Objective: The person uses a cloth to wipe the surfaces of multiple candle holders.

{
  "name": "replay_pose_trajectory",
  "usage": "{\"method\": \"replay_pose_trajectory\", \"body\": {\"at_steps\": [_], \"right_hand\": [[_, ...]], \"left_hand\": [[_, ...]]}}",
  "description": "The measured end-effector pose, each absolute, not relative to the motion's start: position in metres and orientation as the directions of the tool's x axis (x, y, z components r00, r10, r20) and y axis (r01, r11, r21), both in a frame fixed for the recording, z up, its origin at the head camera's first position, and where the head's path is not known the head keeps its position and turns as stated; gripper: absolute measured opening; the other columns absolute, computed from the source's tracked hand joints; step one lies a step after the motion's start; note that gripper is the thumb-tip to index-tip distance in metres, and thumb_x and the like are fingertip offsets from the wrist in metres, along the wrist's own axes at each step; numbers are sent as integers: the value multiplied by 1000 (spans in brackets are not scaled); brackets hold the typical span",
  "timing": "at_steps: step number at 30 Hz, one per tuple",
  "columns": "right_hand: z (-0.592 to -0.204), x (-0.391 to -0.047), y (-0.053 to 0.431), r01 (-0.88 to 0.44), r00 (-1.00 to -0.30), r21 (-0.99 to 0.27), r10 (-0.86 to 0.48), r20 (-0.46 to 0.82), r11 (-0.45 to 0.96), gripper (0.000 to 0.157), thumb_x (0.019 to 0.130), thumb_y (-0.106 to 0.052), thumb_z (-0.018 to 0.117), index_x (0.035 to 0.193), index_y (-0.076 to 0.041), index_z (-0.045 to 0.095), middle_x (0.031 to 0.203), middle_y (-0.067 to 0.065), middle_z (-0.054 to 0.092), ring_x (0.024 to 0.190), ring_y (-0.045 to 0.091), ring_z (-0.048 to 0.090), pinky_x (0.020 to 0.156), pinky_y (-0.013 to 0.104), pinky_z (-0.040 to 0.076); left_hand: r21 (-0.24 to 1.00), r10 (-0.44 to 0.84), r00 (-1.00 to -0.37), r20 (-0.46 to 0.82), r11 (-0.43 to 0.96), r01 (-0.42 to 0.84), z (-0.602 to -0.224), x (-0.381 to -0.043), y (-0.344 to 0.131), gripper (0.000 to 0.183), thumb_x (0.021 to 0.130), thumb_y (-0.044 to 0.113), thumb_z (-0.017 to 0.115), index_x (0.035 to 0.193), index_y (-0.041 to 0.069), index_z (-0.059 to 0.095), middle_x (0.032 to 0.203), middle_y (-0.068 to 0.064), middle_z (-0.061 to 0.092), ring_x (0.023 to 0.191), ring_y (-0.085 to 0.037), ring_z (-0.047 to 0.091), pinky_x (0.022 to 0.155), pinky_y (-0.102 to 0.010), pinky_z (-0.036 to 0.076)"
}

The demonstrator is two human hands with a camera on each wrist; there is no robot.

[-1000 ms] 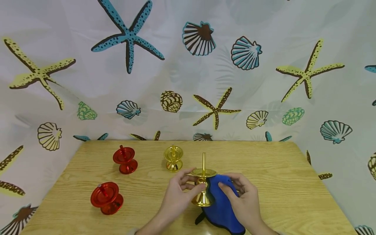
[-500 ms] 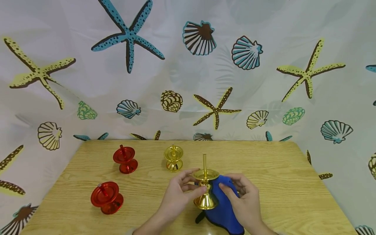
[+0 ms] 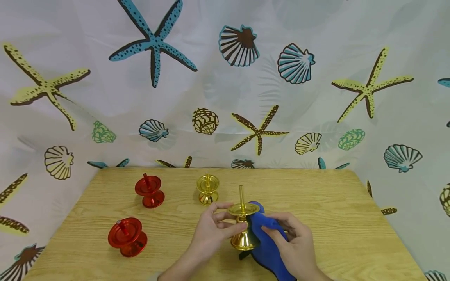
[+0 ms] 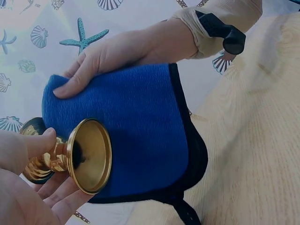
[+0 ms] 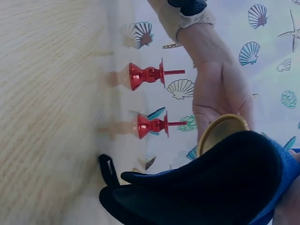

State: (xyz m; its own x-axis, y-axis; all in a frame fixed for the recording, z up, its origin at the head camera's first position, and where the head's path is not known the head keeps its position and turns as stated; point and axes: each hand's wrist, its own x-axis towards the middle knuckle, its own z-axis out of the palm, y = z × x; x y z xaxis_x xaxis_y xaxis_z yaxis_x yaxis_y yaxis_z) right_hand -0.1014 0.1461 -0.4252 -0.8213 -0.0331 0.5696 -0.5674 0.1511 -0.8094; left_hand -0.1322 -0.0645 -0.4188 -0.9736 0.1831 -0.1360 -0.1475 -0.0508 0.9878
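Note:
My left hand (image 3: 210,231) grips a shiny gold candle holder (image 3: 243,240) by its narrow waist, thumb in front, with the dish and thin spike upward. In the left wrist view the round hollow base (image 4: 91,157) faces the camera. A blue cloth (image 3: 270,249) with black edging lies against the holder's right side and hangs down below it. My right hand (image 3: 299,242) pinches this cloth near its top, thumb on the near face. From the cloth's lower edge sticks out a black loop (image 4: 187,213). The cloth hides most of the holder in the right wrist view.
Two red candle holders (image 3: 149,191) (image 3: 128,237) stand upright at the left of the wooden table (image 3: 334,218). A smaller-looking gold candle holder (image 3: 208,190) stands farther back, near the middle. Behind the table hangs a white curtain (image 3: 225,86) printed with shells and starfish.
My right hand has moved slightly right and down, and a fold of the cloth now shows above the holder's dish at the back. The gold holder has shifted a little left since half a second ago.

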Motion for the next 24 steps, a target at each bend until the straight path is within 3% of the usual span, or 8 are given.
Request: {"method": "replay_pose_trajectory", "body": {"at_steps": [8, 18, 24], "right_hand": [[-413, -88, 154, -616, -787, -785, -90, 610, 66, 35, 86, 24, 67, 116, 5, 71, 117, -9, 78, 104, 4, 76, 80, 27, 65], [-420, -97, 150, -636, -767, -753, -34, 641, 168, 37, 82, 23, 73, 113, 2, 73, 112, -9, 78, 98, 0, 76, 79, 20, 63], [-428, -104, 149, -633, -767, -749, -28, 640, 196, 35, 82, 20, 75, 111, -1, 73, 106, 7, 81, 98, -1, 76, 78, 19, 62]], "left_hand": [[988, 184, -974, -135, -45, -146, -418, -133, -64, 63, 87, 9, 86, 141, 3, 54, 111, -12, 78, 93, -20, 78, 80, -31, 63], [988, 174, -975, -141, -43, -150, -415, -131, -60, 65, 87, 11, 87, 142, 4, 53, 113, -11, 78, 95, -20, 78, 80, -31, 61], [986, 173, -972, -158, -33, -166, -416, -134, -59, 70, 82, 11, 91, 144, 7, 56, 121, -7, 77, 92, -15, 74, 79, -30, 60]]}}
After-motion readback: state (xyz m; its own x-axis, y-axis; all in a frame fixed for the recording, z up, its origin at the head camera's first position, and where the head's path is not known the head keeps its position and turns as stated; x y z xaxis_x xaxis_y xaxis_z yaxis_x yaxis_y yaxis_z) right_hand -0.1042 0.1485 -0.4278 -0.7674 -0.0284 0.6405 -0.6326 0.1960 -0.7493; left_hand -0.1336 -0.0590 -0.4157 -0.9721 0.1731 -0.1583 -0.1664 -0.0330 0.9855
